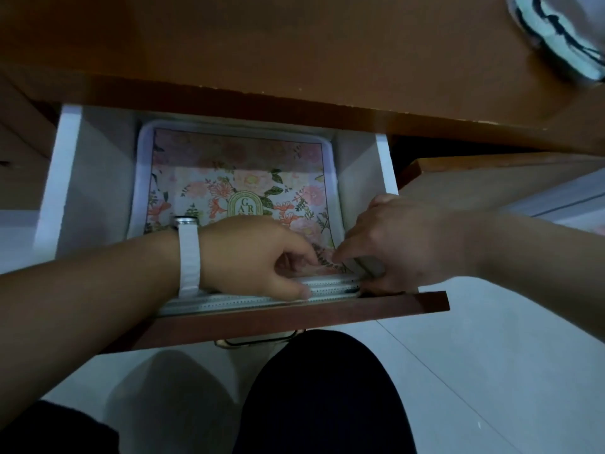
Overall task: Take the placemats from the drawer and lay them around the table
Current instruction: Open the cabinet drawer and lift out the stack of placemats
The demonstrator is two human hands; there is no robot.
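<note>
Head view: "GAR" on floral placemat [239, 180]

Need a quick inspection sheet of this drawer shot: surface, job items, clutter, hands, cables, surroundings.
Surface: drawer pulled open, white inside, under a wooden tabletop.
Job's things: placemats stacked flat in the drawer, the top one floral; none lifted out yet.
Clutter: pale striped cloth on the tabletop's far right, blurred.
Hands: left hand, with a white watch, and right hand both pinch the stack's near right corner.
Cables: nothing seen.
Surroundings: pale tiled floor, metal drawer handle, the person's dark-clothed knee.
</note>
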